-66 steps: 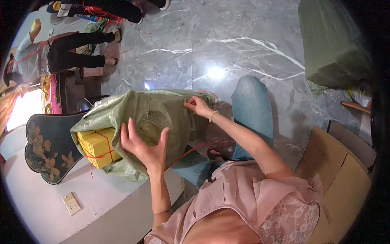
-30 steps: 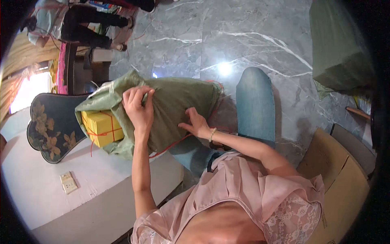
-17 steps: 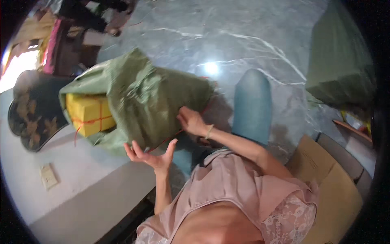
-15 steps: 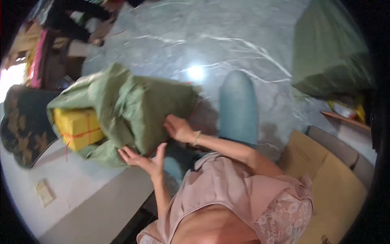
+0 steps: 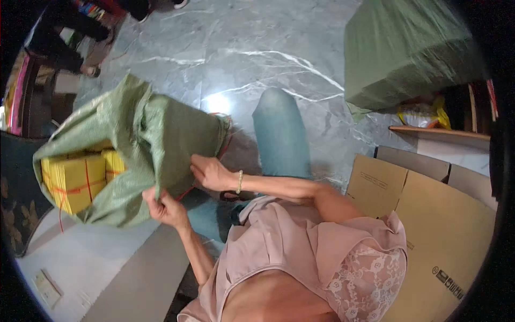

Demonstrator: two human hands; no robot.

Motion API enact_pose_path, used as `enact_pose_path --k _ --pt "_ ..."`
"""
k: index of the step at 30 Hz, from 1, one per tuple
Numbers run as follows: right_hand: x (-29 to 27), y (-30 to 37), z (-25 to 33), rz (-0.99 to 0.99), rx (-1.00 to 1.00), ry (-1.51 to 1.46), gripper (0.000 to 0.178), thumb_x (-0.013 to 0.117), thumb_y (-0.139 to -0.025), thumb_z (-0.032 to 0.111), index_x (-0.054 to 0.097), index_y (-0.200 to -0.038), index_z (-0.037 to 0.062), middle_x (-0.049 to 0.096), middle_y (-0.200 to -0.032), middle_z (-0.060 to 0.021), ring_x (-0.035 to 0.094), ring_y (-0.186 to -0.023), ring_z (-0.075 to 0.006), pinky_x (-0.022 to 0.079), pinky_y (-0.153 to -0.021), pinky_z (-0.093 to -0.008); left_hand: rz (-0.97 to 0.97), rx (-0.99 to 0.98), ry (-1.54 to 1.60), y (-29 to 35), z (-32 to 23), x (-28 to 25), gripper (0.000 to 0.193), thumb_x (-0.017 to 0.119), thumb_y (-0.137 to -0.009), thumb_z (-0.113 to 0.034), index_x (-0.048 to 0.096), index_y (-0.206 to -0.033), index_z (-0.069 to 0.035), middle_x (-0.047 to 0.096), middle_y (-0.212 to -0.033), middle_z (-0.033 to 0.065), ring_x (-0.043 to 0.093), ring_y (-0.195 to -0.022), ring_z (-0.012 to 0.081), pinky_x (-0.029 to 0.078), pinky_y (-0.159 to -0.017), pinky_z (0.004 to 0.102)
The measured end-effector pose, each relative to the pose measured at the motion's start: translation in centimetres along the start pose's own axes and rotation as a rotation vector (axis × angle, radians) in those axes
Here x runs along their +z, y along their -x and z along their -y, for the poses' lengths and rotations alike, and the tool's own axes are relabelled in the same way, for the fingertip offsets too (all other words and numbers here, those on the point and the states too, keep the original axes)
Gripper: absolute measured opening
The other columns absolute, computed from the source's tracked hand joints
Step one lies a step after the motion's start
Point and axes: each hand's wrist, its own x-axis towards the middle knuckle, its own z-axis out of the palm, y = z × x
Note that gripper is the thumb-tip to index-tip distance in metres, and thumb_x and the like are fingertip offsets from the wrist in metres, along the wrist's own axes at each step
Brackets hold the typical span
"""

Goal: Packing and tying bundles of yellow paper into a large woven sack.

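A green woven sack (image 5: 188,126) lies on its side to the left, its mouth gaping toward the left. Inside the mouth show yellow paper bundles (image 5: 80,180) tied with red string; how deep they go is hidden. My left hand (image 5: 165,208) is closed on a fold of the sack near its mouth, at the lower side. Farther along the sack, my right hand (image 5: 212,173), with a beaded bracelet on the wrist, pinches the fabric on the side nearest me. A red string runs along the sack beside both hands.
Another full green sack (image 5: 407,53) stands at the far right, by a shelf (image 5: 445,133) with packets. Flattened cardboard (image 5: 429,209) leans at right. A white surface (image 5: 102,257) lies below the open sack. Other people's legs (image 5: 70,32) show at the far left.
My left hand has gone from spread fingers to a grip on the sack's fold. The sack's mouth gapes wider, showing more yellow bundles. The view has shifted right.
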Motion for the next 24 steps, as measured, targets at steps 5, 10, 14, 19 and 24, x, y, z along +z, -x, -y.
enact_pose_path --k 5,10,14,19,24 --pt "-2.2 -0.6 -3.5 0.175 -0.157 0.302 0.015 0.048 -0.081 0.014 0.047 -0.087 0.0007 0.050 -0.082 -0.0184 0.052 -0.075 -0.0339 0.042 -0.066 -0.0403 0.073 -0.165 0.169 -1.3 1.0 0.1 0.008 0.050 -0.077 0.006 0.055 -0.081 0.000 0.050 -0.072 0.0040 0.044 -0.068 0.0110 0.035 -0.061 0.0215" --pt "-3.1 -2.2 -4.7 0.404 0.096 0.174 0.037 0.059 -0.079 0.031 0.044 -0.092 0.0004 0.051 -0.088 -0.0159 0.052 -0.080 -0.0284 0.041 -0.070 -0.0348 0.133 -0.011 0.075 -4.2 0.2 -0.7 0.001 0.056 -0.079 -0.001 0.055 -0.078 -0.001 0.049 -0.066 0.0037 0.044 -0.061 0.0097 0.035 -0.055 0.0204" --pt "1.6 -1.8 -5.0 0.369 0.097 0.078 0.060 0.060 -0.075 0.042 0.037 -0.100 -0.0067 0.043 -0.098 -0.0277 0.046 -0.091 -0.0441 0.038 -0.078 -0.0431 0.148 -0.060 0.117 -5.3 1.2 -0.7 0.004 0.056 -0.080 -0.003 0.055 -0.077 0.000 0.049 -0.068 0.0012 0.043 -0.064 0.0079 0.034 -0.057 0.0198" --pt "3.9 -1.8 -4.7 0.261 0.148 -0.018 0.052 0.065 -0.073 0.033 0.038 -0.096 -0.0058 0.041 -0.091 -0.0244 0.044 -0.087 -0.0411 0.038 -0.076 -0.0408 0.149 -0.121 0.148 -6.4 1.4 -0.9 0.004 0.053 -0.082 -0.003 0.054 -0.079 -0.001 0.049 -0.072 -0.0019 0.042 -0.069 0.0059 0.034 -0.063 0.0185" --pt "5.3 2.6 -6.1 -0.031 0.370 -0.251 0.049 0.060 -0.077 0.030 0.040 -0.102 -0.0070 0.042 -0.099 -0.0262 0.044 -0.096 -0.0386 0.037 -0.082 -0.0382 0.126 -0.278 0.264 -6.8 0.6 -0.6 0.008 0.049 -0.086 -0.009 0.052 -0.086 -0.002 0.052 -0.077 -0.0016 0.044 -0.070 0.0046 0.034 -0.064 0.0173"
